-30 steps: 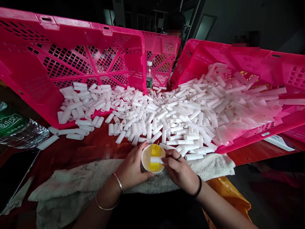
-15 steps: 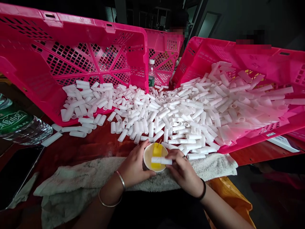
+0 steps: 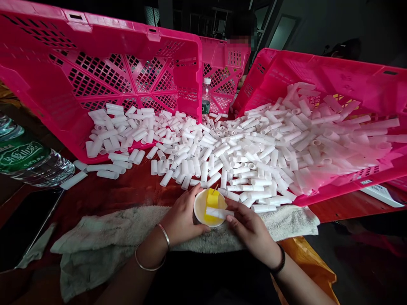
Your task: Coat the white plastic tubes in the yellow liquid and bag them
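My left hand (image 3: pixel 186 214) is wrapped round a small white cup (image 3: pixel 197 207), tilted so that its inside faces me. A yellow piece (image 3: pixel 212 198) with a thin brown stick at its top shows inside the cup. Between the thumb and fingers of my right hand (image 3: pixel 246 220) is a white tube (image 3: pixel 218 212), held across the cup's mouth in front of the yellow piece. Whether the tube touches the yellow piece I cannot tell. Just beyond both hands spreads a big heap of similar white tubes (image 3: pixel 248 156).
Pink crates lie tipped on their sides at left (image 3: pixel 104 34) and right (image 3: pixel 343 67). A grey-white towel (image 3: pixel 127 233) lies along the red table's (image 3: pixel 133 186) front. A large water bottle (image 3: pixel 32 156) and a phone (image 3: pixel 28 220) are at left; a smaller bottle (image 3: pixel 206 101) stands behind.
The tube in my right hand has tipped, its left end now higher, and shifted slightly right. My left hand still holds the cup. The whole view has shifted a little.
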Available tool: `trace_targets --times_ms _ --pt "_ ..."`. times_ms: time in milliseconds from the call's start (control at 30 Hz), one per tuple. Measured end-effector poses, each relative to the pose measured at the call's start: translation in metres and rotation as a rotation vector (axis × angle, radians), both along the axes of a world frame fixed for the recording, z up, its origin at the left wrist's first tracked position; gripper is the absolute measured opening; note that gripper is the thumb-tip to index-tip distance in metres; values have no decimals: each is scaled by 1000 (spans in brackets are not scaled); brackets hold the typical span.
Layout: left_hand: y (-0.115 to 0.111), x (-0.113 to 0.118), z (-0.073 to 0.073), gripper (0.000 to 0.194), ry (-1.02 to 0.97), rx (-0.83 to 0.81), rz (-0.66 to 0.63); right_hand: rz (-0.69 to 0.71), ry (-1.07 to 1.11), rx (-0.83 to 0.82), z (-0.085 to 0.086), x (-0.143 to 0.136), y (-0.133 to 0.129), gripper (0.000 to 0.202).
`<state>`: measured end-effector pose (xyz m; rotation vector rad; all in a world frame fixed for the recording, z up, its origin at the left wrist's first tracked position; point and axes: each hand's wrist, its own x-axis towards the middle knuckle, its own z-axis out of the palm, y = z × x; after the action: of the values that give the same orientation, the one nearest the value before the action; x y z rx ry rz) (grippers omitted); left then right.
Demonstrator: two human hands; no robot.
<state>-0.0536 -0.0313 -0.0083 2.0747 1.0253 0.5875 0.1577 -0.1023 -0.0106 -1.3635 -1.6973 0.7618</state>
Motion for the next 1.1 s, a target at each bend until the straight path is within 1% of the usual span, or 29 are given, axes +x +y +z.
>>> trace_targets --times_ms 33,67,167,200,233,267,300,400,433,467,500,567,633,667,700,733,767,800,833,867,900,933,1000,1067,1100 --pt "0 0 0 110 0 0 0 -10 -15 8 0 1 0 27" --pt "0 0 0 110 4 -1 -2 -13 -55 49 0 1 1 24" --pt "0 0 -1 110 23 1 -11 46 -187 277 -3 2 3 22" --pt "-1 0 -1 111 24 4 -10 66 -204 320 -4 2 4 22" --pt "-1 0 -1 111 21 7 -8 73 -198 323 -5 2 5 20" --pt "-1 0 -1 111 16 9 -5 63 -160 285 -5 1 5 18" --pt "-1 0 -1 111 11 11 -3 45 -90 211 -4 0 5 18" --pt "-1 0 -3 111 10 6 6 3 127 -71 -1 -2 3 25" --pt "-1 0 -4 111 12 2 9 -8 139 -112 0 -2 2 25" --pt "-1 0 -4 111 13 0 12 -19 110 -109 0 -2 1 23" --pt "-2 0 -5 111 14 0 13 -25 46 -64 -1 -2 1 20" --pt "-3 0 -4 112 19 9 4 -23 -104 123 -4 1 0 15" --pt "-4 -1 -1 114 31 34 -29 27 -222 305 -8 3 -2 17" --pt "-4 -2 2 113 32 58 -47 53 -253 361 -9 4 -2 19" --pt "-2 -4 5 108 28 91 -53 69 -253 380 -10 4 -3 20" --pt "2 -7 8 97 22 136 -23 66 -209 364 -10 3 -3 20" --pt "8 -11 12 81 30 194 54 43 -119 313 -8 2 -4 19" --pt "16 -15 15 63 77 255 165 1 9 235 -6 1 -3 18" --pt "25 -19 17 47 160 305 286 -44 159 141 -3 -1 -3 16" --pt "35 -23 19 36 263 338 389 -82 315 43 1 -3 -2 15" --pt "46 -27 21 29 370 350 450 -104 463 -49 5 -5 -1 14" --pt "55 -31 22 24 459 343 463 -111 591 -128 10 -6 0 14" --pt "69 -38 23 14 548 304 409 -105 787 -248 19 -8 1 17" --pt "72 -44 25 8 577 273 372 -112 909 -332 27 -8 0 22" --pt "69 -46 27 10 603 262 365 -123 944 -362 31 -7 -1 24"
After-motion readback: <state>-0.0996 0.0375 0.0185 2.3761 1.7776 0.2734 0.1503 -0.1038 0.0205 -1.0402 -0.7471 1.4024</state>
